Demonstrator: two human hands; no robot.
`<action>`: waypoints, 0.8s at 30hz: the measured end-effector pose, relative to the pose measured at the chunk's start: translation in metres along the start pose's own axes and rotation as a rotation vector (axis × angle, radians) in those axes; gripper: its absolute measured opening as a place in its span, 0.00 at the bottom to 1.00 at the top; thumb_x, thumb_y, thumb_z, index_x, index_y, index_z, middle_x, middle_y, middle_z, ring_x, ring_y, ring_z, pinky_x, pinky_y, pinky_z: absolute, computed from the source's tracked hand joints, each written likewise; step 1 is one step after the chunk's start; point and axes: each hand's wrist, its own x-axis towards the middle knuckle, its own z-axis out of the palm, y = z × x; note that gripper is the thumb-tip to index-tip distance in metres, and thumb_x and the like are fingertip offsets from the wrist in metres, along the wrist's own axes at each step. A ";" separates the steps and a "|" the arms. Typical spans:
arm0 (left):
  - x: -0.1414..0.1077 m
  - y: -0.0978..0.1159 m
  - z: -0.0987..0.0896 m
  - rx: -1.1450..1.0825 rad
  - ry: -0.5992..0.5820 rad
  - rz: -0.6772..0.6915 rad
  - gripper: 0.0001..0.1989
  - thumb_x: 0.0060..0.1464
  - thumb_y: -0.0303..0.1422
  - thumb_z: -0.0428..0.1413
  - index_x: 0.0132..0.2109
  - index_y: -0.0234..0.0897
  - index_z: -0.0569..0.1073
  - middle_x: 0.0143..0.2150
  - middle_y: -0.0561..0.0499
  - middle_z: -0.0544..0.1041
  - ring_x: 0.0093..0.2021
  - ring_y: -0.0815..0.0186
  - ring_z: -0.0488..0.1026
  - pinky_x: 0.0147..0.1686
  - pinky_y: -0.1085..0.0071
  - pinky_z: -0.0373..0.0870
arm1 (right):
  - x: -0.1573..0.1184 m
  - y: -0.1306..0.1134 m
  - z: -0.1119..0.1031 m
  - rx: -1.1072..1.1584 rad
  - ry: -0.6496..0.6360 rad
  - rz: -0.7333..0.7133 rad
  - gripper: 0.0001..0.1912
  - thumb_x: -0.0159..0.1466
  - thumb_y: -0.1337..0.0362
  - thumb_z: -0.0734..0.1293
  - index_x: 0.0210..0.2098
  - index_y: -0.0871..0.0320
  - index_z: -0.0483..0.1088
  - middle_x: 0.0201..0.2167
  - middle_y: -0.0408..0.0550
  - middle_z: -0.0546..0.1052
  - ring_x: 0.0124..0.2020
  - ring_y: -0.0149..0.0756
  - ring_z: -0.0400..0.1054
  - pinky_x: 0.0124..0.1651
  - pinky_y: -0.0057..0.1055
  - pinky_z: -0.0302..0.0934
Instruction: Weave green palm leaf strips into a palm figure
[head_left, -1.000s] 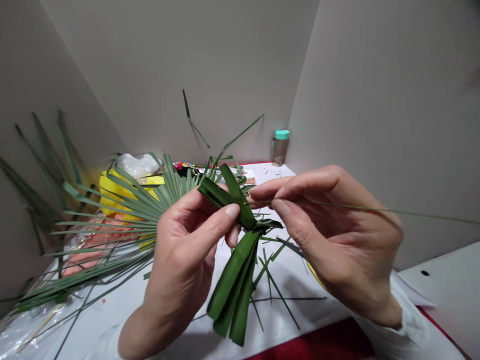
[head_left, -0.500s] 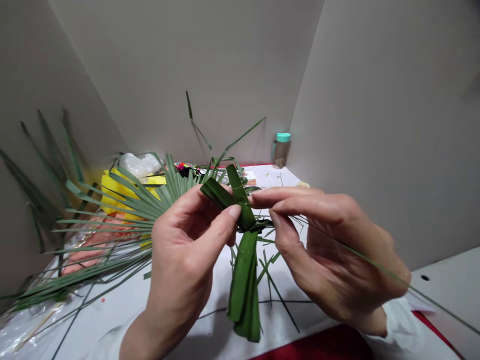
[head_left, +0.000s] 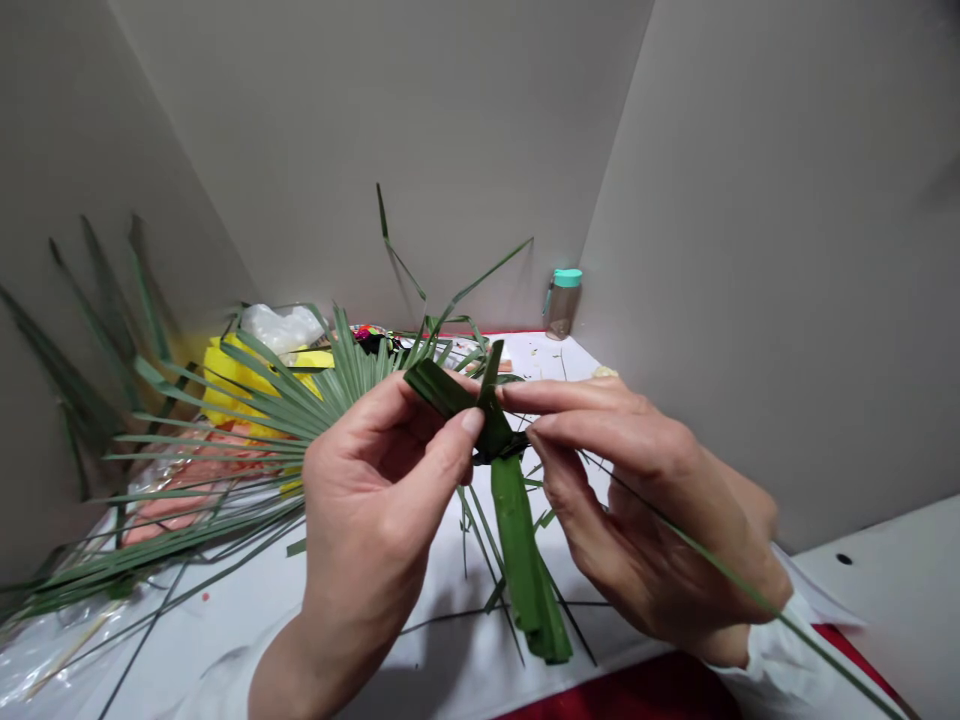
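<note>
Green palm-leaf weave (head_left: 487,415) sits between the two hands, held up at fingertip height above the table. Out beyond the fingers, a white table (head_left: 442,640) runs back between pale walls (head_left: 750,250), and a strip of red cloth (head_left: 630,695) shows below the right fingers. Left of the left hand (head_left: 375,500) lies a fan palm frond (head_left: 262,400) with narrow, splayed leaflets, resting against a yellow bag (head_left: 225,385) and a clear plastic bag (head_left: 281,325). Far past the right hand (head_left: 652,500) stands a small bottle with a teal cap (head_left: 564,305).

The left thumb and forefinger (head_left: 469,422) close narrowly on the weave, with a short folded end (head_left: 442,390) pointing out beyond them. The right fingers (head_left: 570,420) pinch close beside the dark knot (head_left: 496,447), and a thin leaf strand (head_left: 712,560) runs from that hand down and to the right. A flat folded strip (head_left: 525,570) hangs below the fingers.

The weave looks light and springy, and its smooth faces may slip, so the knot seems the firmest place to hold. The thin strand looks liable to split along its length.
</note>
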 end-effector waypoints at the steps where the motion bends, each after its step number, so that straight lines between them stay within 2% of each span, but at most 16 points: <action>1: 0.000 0.000 0.000 0.003 -0.003 -0.014 0.07 0.58 0.30 0.66 0.41 0.48 0.84 0.40 0.56 0.82 0.41 0.66 0.77 0.41 0.76 0.75 | 0.001 0.000 -0.002 -0.015 -0.028 -0.018 0.24 0.58 0.81 0.68 0.51 0.56 0.71 0.52 0.57 0.81 0.54 0.45 0.77 0.60 0.46 0.71; 5: 0.002 0.000 0.001 -0.012 -0.023 -0.061 0.06 0.57 0.30 0.66 0.41 0.47 0.84 0.38 0.54 0.80 0.38 0.66 0.74 0.35 0.74 0.72 | 0.005 -0.001 -0.008 -0.057 -0.085 -0.025 0.21 0.61 0.79 0.66 0.51 0.54 0.70 0.52 0.56 0.82 0.54 0.43 0.77 0.60 0.46 0.71; 9: 0.001 -0.001 0.001 -0.021 -0.014 -0.065 0.05 0.57 0.31 0.66 0.41 0.46 0.84 0.37 0.54 0.79 0.34 0.68 0.70 0.31 0.74 0.68 | 0.000 -0.002 -0.005 -0.010 -0.052 0.017 0.24 0.60 0.80 0.68 0.52 0.54 0.70 0.54 0.53 0.81 0.55 0.45 0.77 0.62 0.47 0.69; 12: 0.000 0.000 0.000 -0.038 -0.009 -0.090 0.06 0.55 0.30 0.67 0.41 0.46 0.84 0.34 0.54 0.77 0.31 0.69 0.68 0.29 0.74 0.68 | -0.005 -0.002 -0.001 0.029 0.021 0.044 0.26 0.57 0.81 0.69 0.52 0.55 0.72 0.54 0.51 0.81 0.54 0.46 0.77 0.61 0.46 0.71; 15: 0.001 0.001 0.001 -0.076 -0.007 -0.128 0.06 0.54 0.29 0.67 0.40 0.44 0.84 0.36 0.53 0.79 0.35 0.67 0.72 0.33 0.74 0.71 | -0.006 -0.002 0.001 0.013 0.070 0.056 0.25 0.58 0.81 0.70 0.51 0.54 0.73 0.52 0.49 0.82 0.53 0.47 0.78 0.59 0.45 0.73; 20: 0.004 -0.001 0.003 -0.074 0.007 -0.109 0.06 0.54 0.29 0.67 0.40 0.44 0.84 0.36 0.53 0.79 0.36 0.67 0.73 0.32 0.75 0.72 | 0.004 -0.002 -0.003 -0.062 -0.021 -0.048 0.18 0.61 0.80 0.68 0.48 0.59 0.72 0.49 0.58 0.83 0.51 0.43 0.79 0.58 0.43 0.73; 24: 0.003 -0.001 0.004 -0.048 0.028 -0.065 0.06 0.55 0.29 0.67 0.39 0.45 0.84 0.40 0.53 0.82 0.42 0.65 0.77 0.42 0.73 0.75 | 0.013 -0.003 -0.005 -0.182 -0.029 -0.117 0.14 0.61 0.79 0.67 0.44 0.60 0.75 0.46 0.63 0.84 0.48 0.42 0.80 0.50 0.41 0.75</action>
